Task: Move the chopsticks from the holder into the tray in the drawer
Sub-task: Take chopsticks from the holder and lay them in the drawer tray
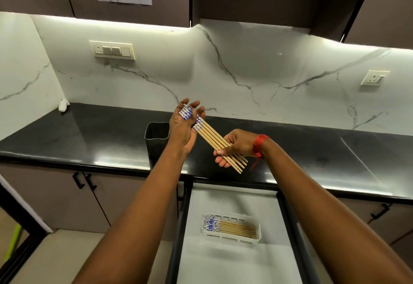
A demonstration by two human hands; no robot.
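A bundle of several wooden chopsticks (pixel 212 137) with blue-and-white patterned tops is held above the black counter. My right hand (pixel 234 146) grips the plain thin ends. My left hand (pixel 185 127) is pressed against the patterned tops, its fingers curled around them. The dark square holder (pixel 156 140) stands on the counter just left of my left wrist; its inside is not visible. Below, in the open drawer (pixel 234 261), a white plastic tray (pixel 231 238) holds several more chopsticks (pixel 232 228) lying flat, patterned ends to the left.
The black countertop (pixel 78 140) runs across the view, with a marble backsplash behind it. A small white object (pixel 63 105) sits in the far left corner. Cabinet doors with black handles (pixel 78 179) flank the drawer. Overhead cabinets hang above.
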